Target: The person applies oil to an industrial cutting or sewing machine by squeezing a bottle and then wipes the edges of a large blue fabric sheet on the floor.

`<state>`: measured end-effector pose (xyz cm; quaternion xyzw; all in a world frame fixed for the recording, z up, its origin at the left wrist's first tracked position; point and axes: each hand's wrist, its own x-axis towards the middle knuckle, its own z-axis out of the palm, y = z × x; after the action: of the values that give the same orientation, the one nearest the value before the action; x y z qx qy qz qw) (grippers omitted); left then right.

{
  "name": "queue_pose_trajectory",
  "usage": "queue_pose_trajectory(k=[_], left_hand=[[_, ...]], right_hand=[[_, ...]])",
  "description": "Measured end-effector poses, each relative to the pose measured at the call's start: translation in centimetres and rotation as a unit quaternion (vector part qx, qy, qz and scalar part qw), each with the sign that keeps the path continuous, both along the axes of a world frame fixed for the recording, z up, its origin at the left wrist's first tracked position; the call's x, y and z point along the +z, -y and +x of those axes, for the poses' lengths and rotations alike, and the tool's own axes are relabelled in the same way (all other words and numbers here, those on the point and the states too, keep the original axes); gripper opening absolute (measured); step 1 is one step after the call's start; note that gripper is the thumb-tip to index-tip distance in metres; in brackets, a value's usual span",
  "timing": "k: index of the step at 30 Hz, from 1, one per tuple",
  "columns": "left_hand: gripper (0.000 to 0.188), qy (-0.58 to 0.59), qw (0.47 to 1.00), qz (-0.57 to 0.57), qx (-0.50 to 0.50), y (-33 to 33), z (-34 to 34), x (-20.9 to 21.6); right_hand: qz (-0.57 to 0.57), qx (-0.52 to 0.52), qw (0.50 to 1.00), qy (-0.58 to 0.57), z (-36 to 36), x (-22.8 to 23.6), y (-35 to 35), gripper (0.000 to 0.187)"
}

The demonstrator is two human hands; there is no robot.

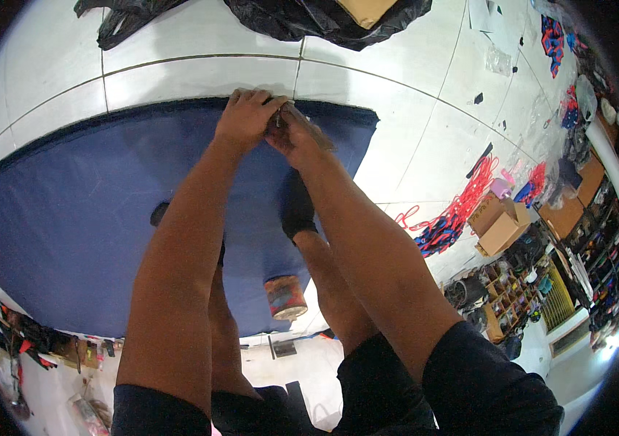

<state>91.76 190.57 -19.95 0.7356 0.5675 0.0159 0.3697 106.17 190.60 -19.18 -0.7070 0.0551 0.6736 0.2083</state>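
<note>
1. A big blue cloth (91,225) lies flat on the white tile floor (411,131). Its far edge is dark.
2. The left hand (246,118) is at that far edge, near the middle. Its fingers are bent and close together, right next to the other hand. I cannot tell if they pinch the cloth or just rest on it.
3. The right hand (296,139) is just beside it, also over the far edge. Its fingers look curled around a brown thing (316,134). The thing sticks out past the right side of the hand, and I cannot tell what it is.
4. Both arms reach straight out, and a foot in a dark sock (298,207) is on the cloth, below the right hand.
5. A round, rusty red can (284,294) is at the near edge of the cloth, between the legs.
6. Past the far edge is a black plastic bag (287,20).
7. Off to the right are red cords (473,192) and an open cardboard box (500,224).
</note>
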Motion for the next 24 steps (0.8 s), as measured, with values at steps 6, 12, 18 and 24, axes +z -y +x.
queue_pose_trajectory(k=[6,12,18,24], left_hand=[[0.052,-0.031,0.999,-0.013,-0.009,-0.3,0.9,-0.7],[0.049,-0.014,1.0,0.022,-0.007,0.1,1.0,-1.1],[0.052,-0.103,0.989,0.102,0.03,0.4,0.3,0.4],[0.06,0.018,0.979,-0.015,0.2,4.0,-5.1,12.7]], right_hand=[[-0.011,-0.026,1.0,-0.002,0.0,-1.6,0.4,0.038],[-0.027,-0.057,0.997,-0.04,0.1,-0.9,-0.8,0.026],[0.281,0.467,0.837,0.043,0.8,-0.1,-0.1,0.043],[0.062,0.597,0.789,0.13,2.9,7.6,-0.3,0.056]])
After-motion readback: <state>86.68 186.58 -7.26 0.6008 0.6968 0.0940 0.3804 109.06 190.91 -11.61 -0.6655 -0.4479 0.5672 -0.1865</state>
